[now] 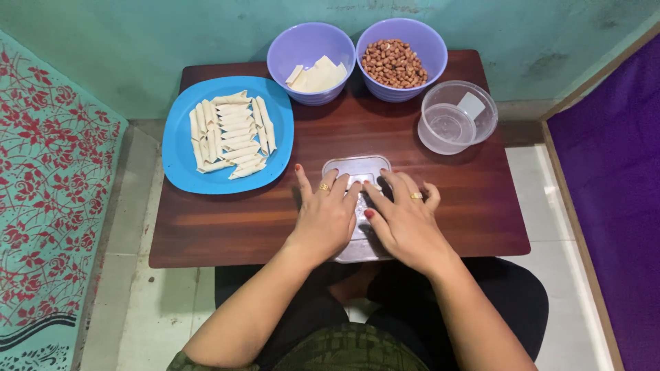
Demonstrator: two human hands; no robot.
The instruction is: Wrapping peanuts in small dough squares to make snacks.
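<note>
My left hand (325, 214) and right hand (405, 218) lie flat, fingers spread, holding nothing, on the steel tray (357, 167) near the table's (227, 227) edge.

Soft, even light falls from above, bright enough to show colours plainly. Shadows are faint and short beneath the bowls and hands. A mild sheen lies on the dark wooden counter (440, 199). Focus is sharp in the middle; the edges bend slightly outward.
</note>
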